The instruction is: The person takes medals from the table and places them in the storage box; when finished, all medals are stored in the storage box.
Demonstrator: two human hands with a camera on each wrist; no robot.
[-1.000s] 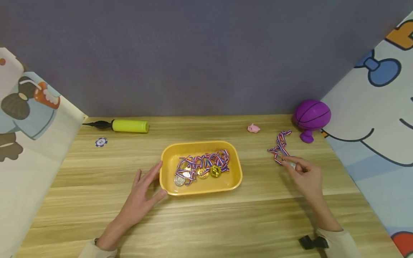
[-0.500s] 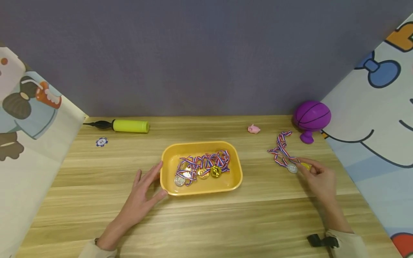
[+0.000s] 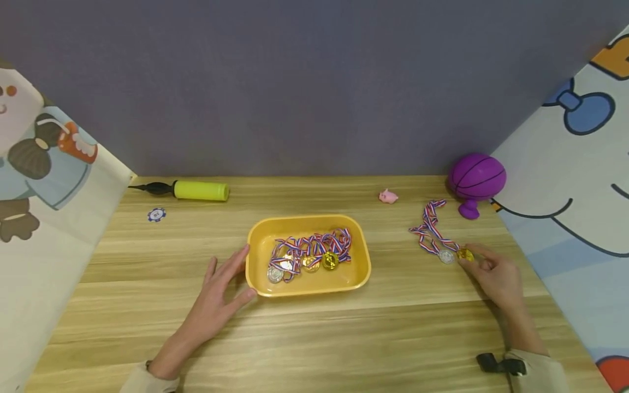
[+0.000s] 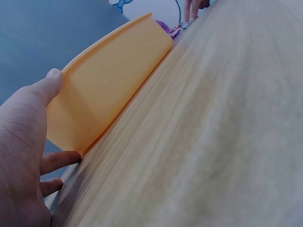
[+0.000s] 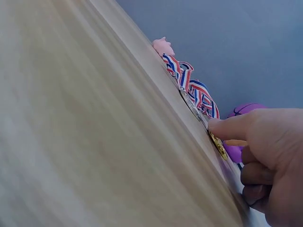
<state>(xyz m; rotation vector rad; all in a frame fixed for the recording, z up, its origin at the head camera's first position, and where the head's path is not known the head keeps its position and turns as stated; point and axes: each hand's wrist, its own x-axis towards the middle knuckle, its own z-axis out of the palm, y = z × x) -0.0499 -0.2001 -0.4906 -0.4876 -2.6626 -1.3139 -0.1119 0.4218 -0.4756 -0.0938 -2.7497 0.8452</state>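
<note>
A yellow plastic tray (image 3: pixel 308 289) stands mid-table, holding several gold and silver medals with tangled striped ribbons (image 3: pixel 314 244). My left hand (image 3: pixel 211 308) rests against its left end, fingers spread; in the left wrist view the thumb (image 4: pixel 53 78) touches the rim and the fingertips reach the lower edge. On the right, my right hand (image 3: pixel 496 278) pinches the edge of a gold medal (image 3: pixel 464 255) between thumb and index finger, close over the table. Beside it lies a silver medal (image 3: pixel 446 256); their red, white and blue ribbons (image 3: pixel 429 224) trail away toward the back.
A purple ball on a small base (image 3: pixel 476 177) stands in the back right corner, and a pink toy pig (image 3: pixel 388 196) left of it. A yellow-green hand pump (image 3: pixel 200 190) and a poker chip (image 3: pixel 156 214) lie back left. Walls enclose the table's back and sides.
My right hand has moved right, from the silver medal to the gold one, uncovering the silver medal. The left hand and the tray have stayed in place.
</note>
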